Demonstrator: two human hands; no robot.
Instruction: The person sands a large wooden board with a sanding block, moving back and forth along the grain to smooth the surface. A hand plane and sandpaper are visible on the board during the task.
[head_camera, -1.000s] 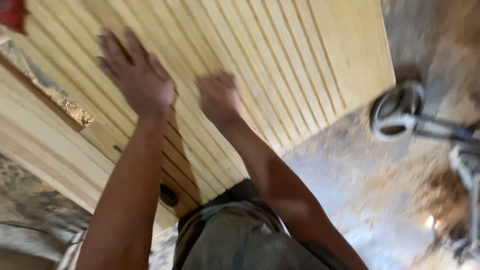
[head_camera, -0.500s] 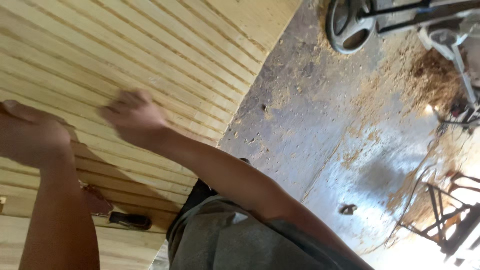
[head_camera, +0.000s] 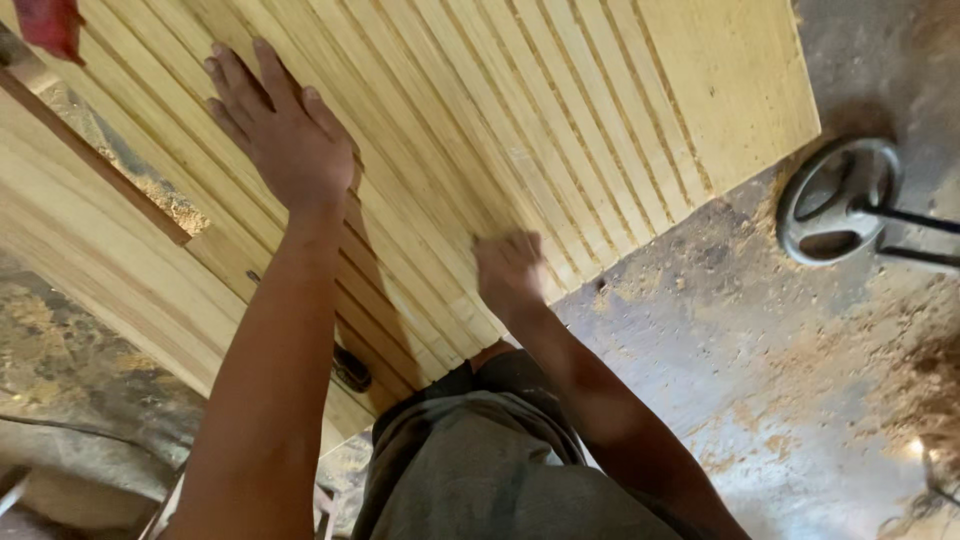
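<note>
Under both hands lies a grooved wooden panel (head_camera: 500, 130), grooves running away up-left: the left hand (head_camera: 285, 140) rests open and flat, farther up, the right hand (head_camera: 510, 272) (blurred) curls loosely at its near edge.

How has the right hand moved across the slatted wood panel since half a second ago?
Yes: the right hand has slid toward the wood panel's near edge.
</note>
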